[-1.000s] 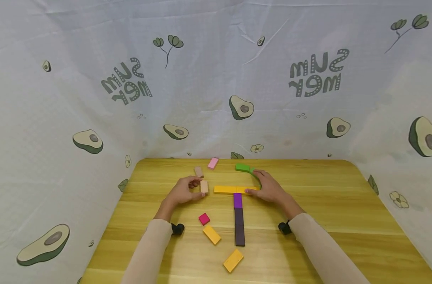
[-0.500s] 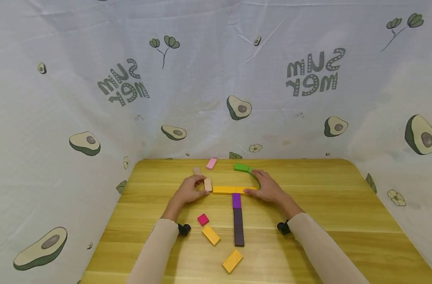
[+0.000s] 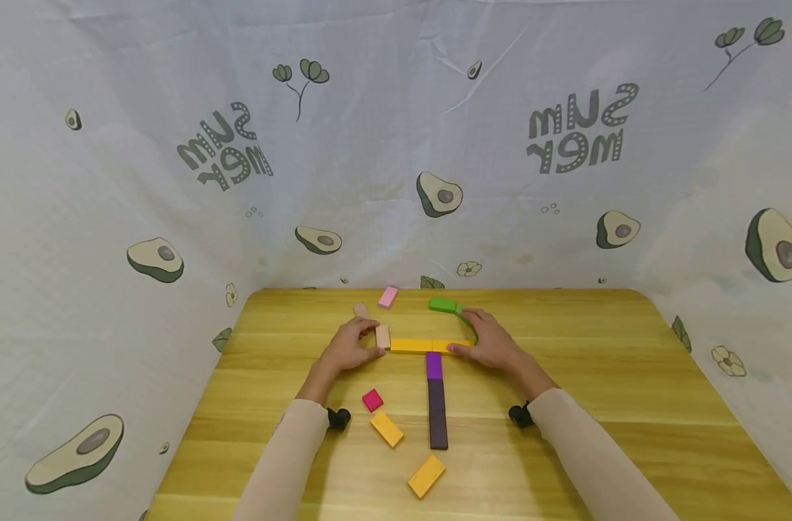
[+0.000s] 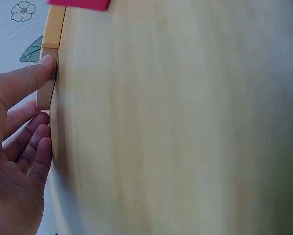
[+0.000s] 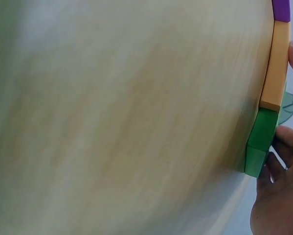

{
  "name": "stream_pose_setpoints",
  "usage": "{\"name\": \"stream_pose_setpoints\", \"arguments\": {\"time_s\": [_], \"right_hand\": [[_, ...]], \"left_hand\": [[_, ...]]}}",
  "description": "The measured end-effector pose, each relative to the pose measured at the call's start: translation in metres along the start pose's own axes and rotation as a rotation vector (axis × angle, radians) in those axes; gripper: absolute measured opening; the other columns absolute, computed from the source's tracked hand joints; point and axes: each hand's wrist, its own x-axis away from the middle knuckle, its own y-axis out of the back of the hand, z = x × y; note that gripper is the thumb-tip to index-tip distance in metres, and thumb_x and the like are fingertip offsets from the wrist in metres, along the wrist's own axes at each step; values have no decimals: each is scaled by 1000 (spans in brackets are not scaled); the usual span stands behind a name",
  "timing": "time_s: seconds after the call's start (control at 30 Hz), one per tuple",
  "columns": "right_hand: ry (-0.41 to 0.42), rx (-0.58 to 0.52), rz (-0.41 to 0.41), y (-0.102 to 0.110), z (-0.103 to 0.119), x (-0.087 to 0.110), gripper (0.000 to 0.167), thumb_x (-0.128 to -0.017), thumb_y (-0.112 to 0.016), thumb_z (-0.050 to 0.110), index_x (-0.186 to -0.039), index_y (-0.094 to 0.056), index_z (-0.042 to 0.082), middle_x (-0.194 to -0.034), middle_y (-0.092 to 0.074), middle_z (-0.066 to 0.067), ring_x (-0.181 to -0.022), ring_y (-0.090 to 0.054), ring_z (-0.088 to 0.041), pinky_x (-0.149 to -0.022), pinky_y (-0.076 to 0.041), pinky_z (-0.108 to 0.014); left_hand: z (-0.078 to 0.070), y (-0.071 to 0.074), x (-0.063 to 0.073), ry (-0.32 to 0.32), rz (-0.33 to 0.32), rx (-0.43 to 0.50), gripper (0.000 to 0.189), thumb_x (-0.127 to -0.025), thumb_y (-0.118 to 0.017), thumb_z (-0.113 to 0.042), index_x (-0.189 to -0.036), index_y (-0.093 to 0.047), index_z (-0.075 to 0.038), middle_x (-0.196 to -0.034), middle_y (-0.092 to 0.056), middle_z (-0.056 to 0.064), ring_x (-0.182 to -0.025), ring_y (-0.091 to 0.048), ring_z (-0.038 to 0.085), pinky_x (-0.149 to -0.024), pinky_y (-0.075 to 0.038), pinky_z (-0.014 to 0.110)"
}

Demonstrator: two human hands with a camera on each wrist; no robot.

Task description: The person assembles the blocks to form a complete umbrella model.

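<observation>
In the head view my left hand (image 3: 346,349) pinches a tan wooden block (image 3: 383,337) between thumb and fingers. The tan block stands at the left end of a row of two yellow blocks (image 3: 411,346), its end face against the yellow one in the left wrist view. My right hand (image 3: 491,344) rests at the row's right end, thumb touching the yellow block (image 5: 276,68) and fingers beside the green blocks (image 5: 262,129). A green block (image 3: 442,305) lies beyond that hand. Below the row's middle runs a purple block (image 3: 434,365), then dark blocks (image 3: 438,412).
Another tan block (image 3: 360,310) lies behind my left hand, with a pink block (image 3: 388,297) farther back. Nearer me are a red block (image 3: 373,399) and two loose yellow blocks (image 3: 386,429). A printed cloth (image 3: 370,145) hangs behind the wooden table (image 3: 598,434).
My left hand has moved right, bringing the tan block from a gap up to the left end of the yellow row and straightening it. The right hand has stayed in place.
</observation>
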Motion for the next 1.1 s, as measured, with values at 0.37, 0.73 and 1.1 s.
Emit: {"name": "stream_pose_setpoints", "arguments": {"time_s": [0.37,0.73,1.1], "right_hand": [[10,-8,2,4,4,-1,90,-91,-73,53,-154,-41,-2,-160,-38,-26,-146,-37,-49,-117,-35,-66],[3,-14,4,4,5,1,91,-91,-72,54,-155,-40,-2,-161,-36,-26,-147,-35,-50,-116,-34,-67],[0,-3,0,1,2,1,92,-90,-71,56,-155,-40,-1,-161,-36,-25,-148,-34,-49,-117,-33,-67]], "left_hand": [[-1,1,-1,15,15,-12,61,-90,-81,-31,-142,-61,-8,-135,-61,10,-117,-60,27,-104,-52,45],[1,0,-1,30,38,-16,69,-89,-82,-34,-147,-56,-8,-139,-59,10,-122,-60,28,-107,-51,44],[3,9,4,25,-150,73,56,-92,-78,-37,-136,-66,-4,-122,-68,13,-110,-64,30,-99,-55,46]]}}
